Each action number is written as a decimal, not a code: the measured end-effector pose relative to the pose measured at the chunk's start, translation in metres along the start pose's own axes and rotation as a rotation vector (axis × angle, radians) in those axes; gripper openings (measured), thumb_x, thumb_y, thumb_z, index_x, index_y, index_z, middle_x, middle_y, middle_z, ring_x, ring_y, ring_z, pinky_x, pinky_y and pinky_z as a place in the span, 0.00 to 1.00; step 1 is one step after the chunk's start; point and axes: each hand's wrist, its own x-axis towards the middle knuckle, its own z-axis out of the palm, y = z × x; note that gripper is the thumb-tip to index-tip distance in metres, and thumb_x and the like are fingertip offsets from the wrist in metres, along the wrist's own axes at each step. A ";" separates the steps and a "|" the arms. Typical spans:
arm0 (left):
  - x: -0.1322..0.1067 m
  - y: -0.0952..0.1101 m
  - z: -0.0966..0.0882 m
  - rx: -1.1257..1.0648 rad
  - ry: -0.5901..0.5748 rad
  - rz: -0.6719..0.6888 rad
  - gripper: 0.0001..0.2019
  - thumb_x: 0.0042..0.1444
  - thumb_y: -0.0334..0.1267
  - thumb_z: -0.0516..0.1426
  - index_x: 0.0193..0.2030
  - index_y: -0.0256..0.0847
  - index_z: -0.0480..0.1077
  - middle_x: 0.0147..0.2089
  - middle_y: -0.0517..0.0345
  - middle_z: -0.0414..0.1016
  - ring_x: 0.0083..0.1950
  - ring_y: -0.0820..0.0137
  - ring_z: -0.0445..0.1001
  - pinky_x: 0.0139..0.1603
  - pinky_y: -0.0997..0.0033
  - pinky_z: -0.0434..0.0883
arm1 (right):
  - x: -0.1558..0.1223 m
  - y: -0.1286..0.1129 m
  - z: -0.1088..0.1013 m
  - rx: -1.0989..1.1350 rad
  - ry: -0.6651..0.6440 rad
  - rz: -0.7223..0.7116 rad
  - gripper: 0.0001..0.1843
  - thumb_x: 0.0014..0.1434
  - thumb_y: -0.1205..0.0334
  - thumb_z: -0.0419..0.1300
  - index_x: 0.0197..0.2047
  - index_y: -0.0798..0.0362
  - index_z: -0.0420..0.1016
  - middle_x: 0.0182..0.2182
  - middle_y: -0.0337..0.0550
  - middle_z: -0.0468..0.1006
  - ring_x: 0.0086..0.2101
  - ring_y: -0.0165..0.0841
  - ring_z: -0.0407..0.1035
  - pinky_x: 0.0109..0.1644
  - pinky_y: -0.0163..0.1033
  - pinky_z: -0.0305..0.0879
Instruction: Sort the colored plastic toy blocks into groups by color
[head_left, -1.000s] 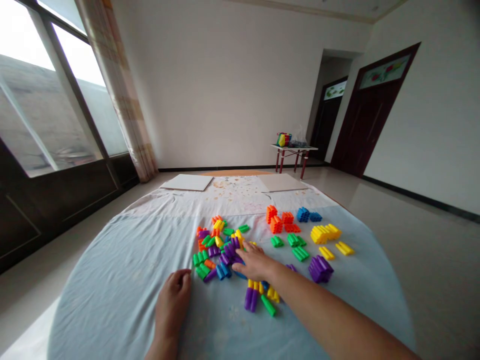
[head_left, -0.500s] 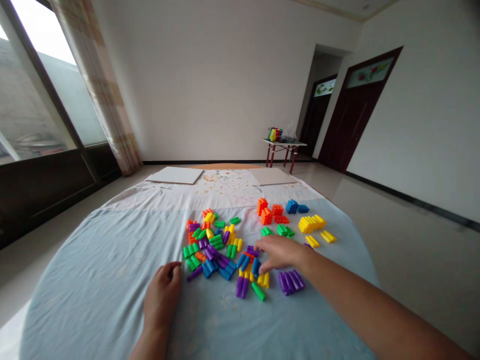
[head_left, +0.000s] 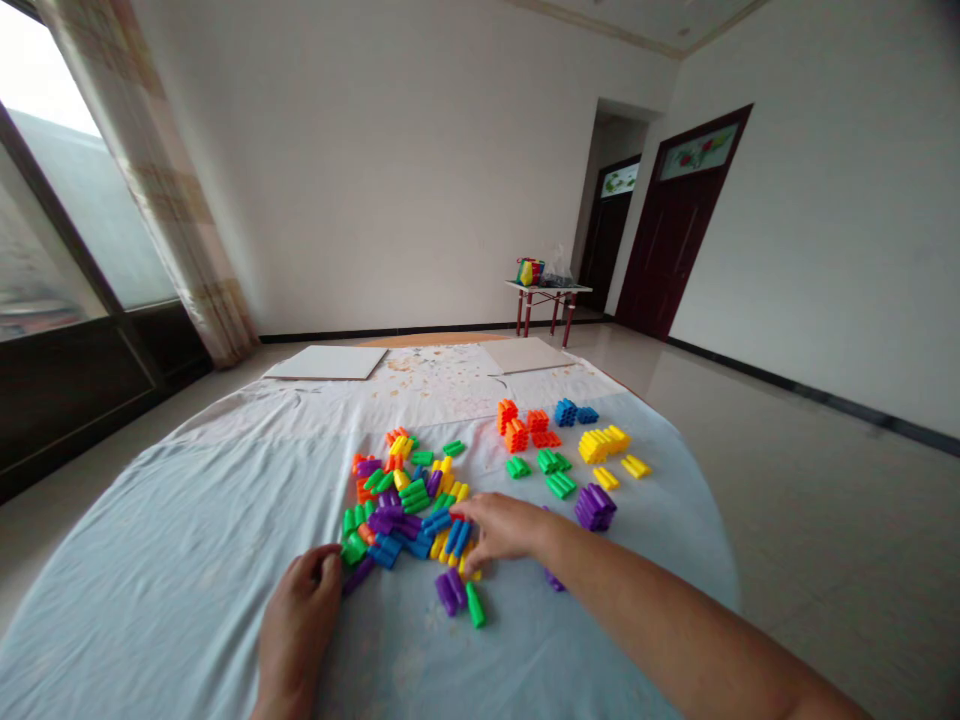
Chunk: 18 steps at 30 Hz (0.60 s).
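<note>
A round table spread with a pale blue cloth point(head_left: 187, 540) carries a mixed heap of coloured tubes point(head_left: 386, 520) at its middle, while single-colour groups, among them yellow bundles point(head_left: 600, 445) and a purple bundle point(head_left: 595, 508), stand apart on the right. Against half a second ago, the right hand point(head_left: 499, 525) has come leftward, and the blue and yellow tubes at the heap's right edge now sit closer against it; this seems to leave the mixed lot tighter, with the sorted groups well clear. That hand's thumb and fingers are parted around a blue pair point(head_left: 458, 538), but whether they grip cannot be told. The left hand point(head_left: 300, 600) is loosely curled, fingertips by green tubes point(head_left: 353, 549); a hold there cannot be told either. The blue pair's long axis points away from the person, leaning right; nearer, a lone green tube point(head_left: 476, 605) points towards the person, its far end leaning left.
</note>
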 end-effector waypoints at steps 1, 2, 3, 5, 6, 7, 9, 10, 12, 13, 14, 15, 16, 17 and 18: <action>0.000 0.001 0.000 0.003 0.003 0.000 0.20 0.49 0.50 0.47 0.37 0.41 0.73 0.37 0.52 0.76 0.40 0.61 0.73 0.39 0.67 0.67 | 0.001 0.002 -0.007 -0.020 0.028 0.029 0.32 0.48 0.57 0.66 0.55 0.55 0.67 0.45 0.50 0.75 0.45 0.40 0.70 0.46 0.37 0.65; 0.000 0.001 -0.001 0.004 0.005 -0.002 0.20 0.49 0.50 0.47 0.38 0.41 0.73 0.37 0.53 0.76 0.40 0.61 0.73 0.39 0.67 0.67 | 0.001 0.005 -0.014 -0.061 0.057 0.073 0.28 0.52 0.59 0.63 0.56 0.55 0.66 0.47 0.50 0.75 0.46 0.39 0.70 0.47 0.36 0.64; -0.001 0.002 -0.001 0.006 0.005 -0.003 0.20 0.49 0.50 0.47 0.38 0.41 0.73 0.37 0.52 0.76 0.40 0.61 0.73 0.39 0.67 0.67 | 0.001 0.008 -0.020 -0.112 0.083 0.124 0.24 0.55 0.62 0.59 0.56 0.56 0.66 0.48 0.52 0.74 0.48 0.39 0.69 0.49 0.37 0.63; -0.001 0.002 -0.001 0.009 0.002 -0.010 0.20 0.49 0.50 0.47 0.38 0.41 0.73 0.38 0.52 0.76 0.40 0.61 0.73 0.39 0.67 0.66 | 0.000 0.014 -0.028 -0.195 0.085 0.203 0.19 0.57 0.69 0.54 0.53 0.58 0.69 0.49 0.55 0.73 0.49 0.41 0.67 0.51 0.41 0.62; -0.001 0.002 -0.001 0.008 0.000 -0.011 0.20 0.49 0.50 0.47 0.38 0.41 0.73 0.38 0.52 0.76 0.40 0.61 0.73 0.39 0.67 0.66 | 0.000 0.016 -0.029 -0.214 0.063 0.224 0.18 0.57 0.71 0.54 0.51 0.59 0.71 0.48 0.57 0.74 0.49 0.43 0.68 0.50 0.42 0.62; -0.001 0.002 -0.001 0.006 -0.002 -0.012 0.20 0.49 0.50 0.47 0.38 0.41 0.73 0.38 0.52 0.76 0.40 0.61 0.73 0.38 0.67 0.66 | -0.001 0.017 -0.028 -0.222 0.036 0.238 0.16 0.56 0.71 0.54 0.48 0.60 0.73 0.46 0.58 0.75 0.47 0.45 0.69 0.49 0.43 0.63; -0.001 0.001 -0.001 0.000 -0.010 -0.014 0.20 0.49 0.50 0.47 0.38 0.41 0.73 0.36 0.53 0.76 0.39 0.62 0.73 0.38 0.68 0.66 | -0.001 0.016 -0.021 -0.238 -0.013 0.252 0.13 0.54 0.71 0.56 0.43 0.60 0.75 0.43 0.59 0.77 0.45 0.47 0.71 0.46 0.44 0.64; -0.001 0.001 -0.001 -0.003 -0.011 -0.014 0.20 0.49 0.50 0.47 0.38 0.41 0.73 0.36 0.53 0.76 0.39 0.62 0.72 0.38 0.68 0.66 | -0.001 0.013 -0.017 -0.241 -0.030 0.249 0.11 0.54 0.71 0.56 0.41 0.60 0.76 0.41 0.59 0.77 0.44 0.47 0.71 0.45 0.44 0.65; -0.001 0.001 0.000 -0.007 -0.010 -0.008 0.20 0.49 0.49 0.47 0.38 0.41 0.73 0.36 0.53 0.76 0.39 0.62 0.72 0.38 0.68 0.66 | -0.002 0.007 -0.009 -0.235 -0.050 0.225 0.10 0.55 0.68 0.56 0.39 0.59 0.76 0.40 0.57 0.78 0.43 0.46 0.72 0.45 0.42 0.65; -0.001 0.001 -0.001 -0.011 -0.007 -0.006 0.19 0.49 0.49 0.47 0.38 0.41 0.73 0.36 0.53 0.76 0.39 0.62 0.72 0.38 0.68 0.66 | -0.003 0.003 -0.007 -0.228 -0.055 0.209 0.10 0.55 0.67 0.57 0.39 0.58 0.77 0.40 0.56 0.78 0.43 0.45 0.72 0.44 0.41 0.65; -0.001 0.002 -0.001 -0.017 -0.003 -0.002 0.19 0.49 0.49 0.48 0.38 0.41 0.73 0.36 0.53 0.76 0.39 0.62 0.72 0.39 0.68 0.66 | -0.005 -0.001 -0.006 -0.224 -0.058 0.197 0.10 0.56 0.65 0.57 0.39 0.58 0.76 0.40 0.54 0.78 0.43 0.44 0.72 0.44 0.41 0.66; -0.001 0.002 -0.001 -0.024 0.002 -0.001 0.19 0.49 0.49 0.48 0.37 0.41 0.73 0.37 0.53 0.76 0.39 0.62 0.72 0.39 0.68 0.66 | -0.008 -0.005 -0.006 -0.218 -0.051 0.187 0.11 0.56 0.63 0.57 0.40 0.57 0.76 0.41 0.54 0.78 0.43 0.43 0.72 0.44 0.41 0.66; -0.001 0.003 -0.001 -0.029 0.005 -0.004 0.19 0.49 0.49 0.48 0.37 0.40 0.73 0.37 0.52 0.76 0.40 0.62 0.72 0.39 0.67 0.66 | -0.011 -0.009 -0.006 -0.206 -0.024 0.181 0.12 0.56 0.62 0.57 0.42 0.56 0.76 0.41 0.53 0.77 0.43 0.43 0.72 0.45 0.41 0.66; -0.002 0.003 -0.002 -0.031 0.006 -0.008 0.19 0.49 0.49 0.48 0.37 0.40 0.73 0.37 0.52 0.76 0.40 0.62 0.73 0.39 0.67 0.66 | -0.014 -0.013 -0.007 -0.181 0.024 0.173 0.13 0.56 0.62 0.57 0.44 0.56 0.75 0.42 0.52 0.77 0.44 0.43 0.71 0.45 0.41 0.65; -0.002 0.003 -0.002 -0.032 0.005 -0.012 0.19 0.49 0.49 0.48 0.37 0.40 0.73 0.37 0.52 0.76 0.40 0.62 0.73 0.40 0.67 0.66 | -0.018 -0.018 -0.007 -0.140 0.087 0.158 0.14 0.57 0.62 0.57 0.46 0.55 0.74 0.43 0.51 0.76 0.44 0.42 0.71 0.46 0.40 0.65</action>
